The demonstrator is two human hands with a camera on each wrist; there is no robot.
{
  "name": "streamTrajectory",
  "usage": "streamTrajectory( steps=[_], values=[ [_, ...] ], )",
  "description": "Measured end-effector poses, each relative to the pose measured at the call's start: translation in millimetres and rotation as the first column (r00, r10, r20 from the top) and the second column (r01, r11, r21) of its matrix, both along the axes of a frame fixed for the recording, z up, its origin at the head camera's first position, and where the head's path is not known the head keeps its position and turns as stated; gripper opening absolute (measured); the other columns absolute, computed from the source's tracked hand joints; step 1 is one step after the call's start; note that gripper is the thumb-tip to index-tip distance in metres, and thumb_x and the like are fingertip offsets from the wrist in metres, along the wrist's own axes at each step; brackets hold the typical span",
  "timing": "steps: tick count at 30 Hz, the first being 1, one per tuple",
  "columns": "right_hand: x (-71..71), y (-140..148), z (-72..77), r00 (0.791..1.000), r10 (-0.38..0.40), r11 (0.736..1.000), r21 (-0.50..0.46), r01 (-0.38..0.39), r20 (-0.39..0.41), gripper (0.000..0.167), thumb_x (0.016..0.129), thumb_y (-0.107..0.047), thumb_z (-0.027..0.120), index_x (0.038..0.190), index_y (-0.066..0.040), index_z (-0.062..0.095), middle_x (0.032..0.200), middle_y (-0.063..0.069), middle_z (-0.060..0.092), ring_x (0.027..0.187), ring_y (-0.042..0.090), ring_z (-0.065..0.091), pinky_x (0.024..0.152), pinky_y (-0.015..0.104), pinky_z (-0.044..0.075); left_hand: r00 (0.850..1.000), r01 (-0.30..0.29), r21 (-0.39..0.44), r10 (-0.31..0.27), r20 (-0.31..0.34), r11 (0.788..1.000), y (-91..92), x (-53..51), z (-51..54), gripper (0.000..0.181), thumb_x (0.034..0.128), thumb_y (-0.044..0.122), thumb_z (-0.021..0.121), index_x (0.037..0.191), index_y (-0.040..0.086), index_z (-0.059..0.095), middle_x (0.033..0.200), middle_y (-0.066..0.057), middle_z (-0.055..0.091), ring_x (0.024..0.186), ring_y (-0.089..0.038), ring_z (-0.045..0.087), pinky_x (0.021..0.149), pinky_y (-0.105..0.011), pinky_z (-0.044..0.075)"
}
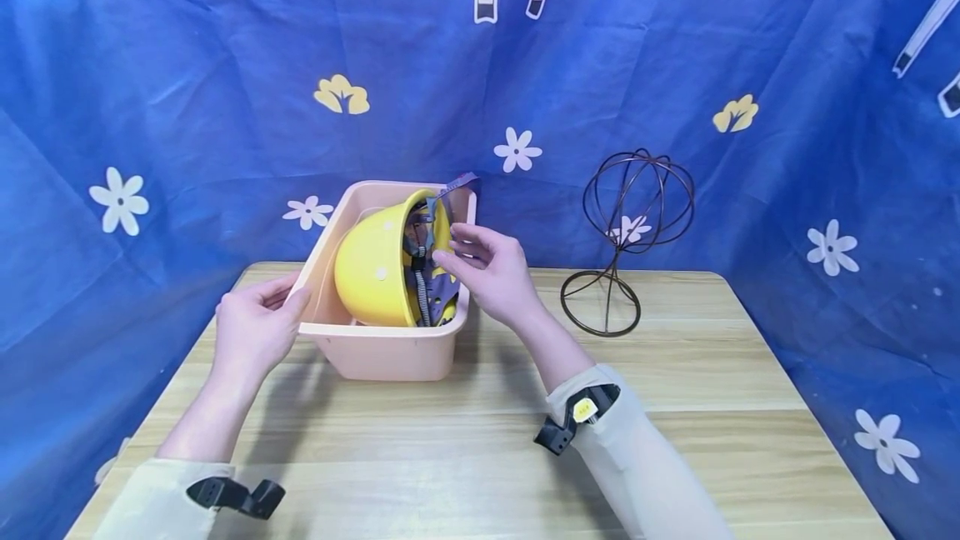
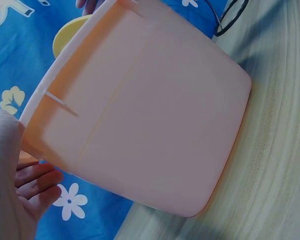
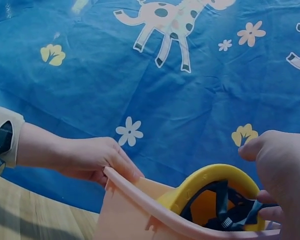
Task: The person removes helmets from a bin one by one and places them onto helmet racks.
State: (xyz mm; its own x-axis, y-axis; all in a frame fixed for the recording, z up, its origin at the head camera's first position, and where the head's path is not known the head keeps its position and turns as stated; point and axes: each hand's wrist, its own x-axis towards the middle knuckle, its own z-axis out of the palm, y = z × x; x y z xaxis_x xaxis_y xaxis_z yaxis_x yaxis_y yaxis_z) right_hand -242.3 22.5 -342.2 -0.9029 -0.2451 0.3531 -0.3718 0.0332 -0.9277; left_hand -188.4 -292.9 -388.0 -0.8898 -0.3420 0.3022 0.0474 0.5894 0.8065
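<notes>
The pink bin (image 1: 386, 357) stood by the far edge of the worktop (image 1: 450, 465), toward its far left corner. Inside, a yellow helmet (image 1: 371, 265) lay on its side, crown to the left and hollow to the right, with a purple strap (image 1: 456, 183) rising past the rim. The left hand (image 1: 257, 327) pinched the bin's rim at its near left corner. The right hand (image 1: 495, 273), thumb and fingers spread, was at the helmet's hollow; contact could not be told. A wire stand (image 1: 618, 250) stood near the worktop's far edge, right of the bin.
</notes>
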Motion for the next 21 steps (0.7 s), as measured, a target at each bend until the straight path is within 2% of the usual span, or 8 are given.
streamTrajectory(
  steps=[6, 14, 21],
  values=[
    [-5.5, -11, 3.8, 0.999, 0.007, 0.999, 0.031, -0.008, 0.052, 0.047, 0.094, -0.019, 0.083, 0.134, 0.002, 0.070, 0.126, 0.014, 0.074, 0.113, 0.019, 0.073, 0.094, 0.028, 0.059, 1.000, -0.007, -0.005, 0.007, 0.005, 1.000, -0.9, 0.0, -0.4, 0.038, 0.1004, 0.027, 0.072, 0.128, 0.002, 0.076, 0.112, -0.021, 0.076, 0.080, 0.020, 0.060, 0.072, -0.005, 0.049],
    [-8.4, -26, 5.5, 0.996, 0.041, 0.998, 0.046, -0.044, 0.073, 0.039, 0.095, -0.020, 0.083, 0.126, 0.001, 0.075, 0.120, 0.012, 0.077, 0.107, 0.016, 0.074, 0.094, 0.029, 0.058, 1.000, -0.007, 0.006, 0.007, 0.017, 1.000, -0.6, 0.8, -1.3, 0.038, 0.1010, 0.028, 0.071, 0.129, 0.002, 0.076, 0.114, -0.021, 0.076, 0.082, 0.018, 0.061, 0.073, -0.005, 0.050],
    [-12.0, -36, 6.8, 0.992, 0.032, 0.994, 0.101, -0.045, 0.124, 0.042, 0.094, -0.027, 0.084, 0.126, -0.001, 0.076, 0.115, 0.005, 0.079, 0.107, 0.015, 0.073, 0.095, 0.030, 0.058, 1.000, -0.006, 0.012, 0.006, 0.011, 1.000, 0.9, 1.4, -0.5, 0.038, 0.1011, 0.028, 0.071, 0.128, 0.002, 0.076, 0.113, -0.020, 0.076, 0.082, 0.018, 0.061, 0.073, -0.005, 0.050]
  ],
)
